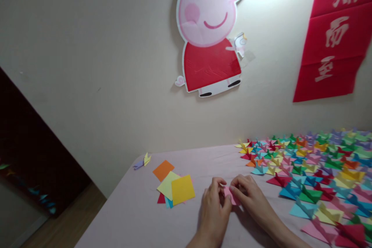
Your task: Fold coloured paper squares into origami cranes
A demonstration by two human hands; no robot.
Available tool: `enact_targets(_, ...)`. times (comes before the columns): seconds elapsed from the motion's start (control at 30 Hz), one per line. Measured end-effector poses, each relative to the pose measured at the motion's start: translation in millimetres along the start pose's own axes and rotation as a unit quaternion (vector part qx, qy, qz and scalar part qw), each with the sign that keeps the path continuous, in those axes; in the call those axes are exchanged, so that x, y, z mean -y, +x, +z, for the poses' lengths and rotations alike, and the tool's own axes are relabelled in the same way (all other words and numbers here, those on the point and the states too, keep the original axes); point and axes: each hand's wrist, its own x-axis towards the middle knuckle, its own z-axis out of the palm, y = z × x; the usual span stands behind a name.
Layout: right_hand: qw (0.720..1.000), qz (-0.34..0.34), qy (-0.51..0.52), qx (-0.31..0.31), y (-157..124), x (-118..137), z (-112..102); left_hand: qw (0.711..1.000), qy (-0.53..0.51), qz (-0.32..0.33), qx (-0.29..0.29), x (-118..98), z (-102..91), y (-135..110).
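Between my two hands is a small folded piece of pink paper (pixel 231 197), held just above the pale pink tabletop. My left hand (pixel 214 201) grips its left side, thumb and fingers closed on it. From the other side my right hand (pixel 249 190) pinches its upper edge between thumb and fingers. Parts of the paper are hidden behind the fingers, so its exact folds cannot be made out. To the left lie loose square paper sheets, among them a yellow sheet (pixel 183 190), a pale yellow sheet (pixel 168 186) and an orange sheet (pixel 163 170).
Many folded paper cranes (pixel 310 192) in mixed colours stand in rows on the right of the table (pixel 122 217). Two more folded pieces (pixel 143 161) sit at its far left corner. Behind are a wall with a cartoon pig cutout (pixel 212 62) and a red banner (pixel 328 54).
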Motion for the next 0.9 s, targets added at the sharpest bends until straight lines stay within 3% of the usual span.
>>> enact_targets(0.17, 0.994, -0.064, -0.086, 0.002, -4, -3, 5, 0.989, 0.147, 0.028, 0.018, -5, -6.2, -7)
enact_targets(0.3, 0.99, -0.06, -0.128, 0.02, -8, 3, 7, 0.966, 0.244, 0.079, 0.034, -9, -13.4, -21)
enact_targets(0.5, 0.988, -0.031, -0.145, 0.033, -8, 3, 7, 0.915, 0.323, 0.199, 0.139, -4, -22.4, -33)
enact_targets(0.63, 0.987, -0.013, -0.151, 0.056, -7, 2, 6, 0.901, 0.352, 0.202, 0.156, 0, -27.0, -32)
enact_targets(0.9, 0.979, 0.025, -0.179, 0.098, -1, 7, 3, 0.903, 0.346, 0.169, 0.189, -4, -31.4, -34)
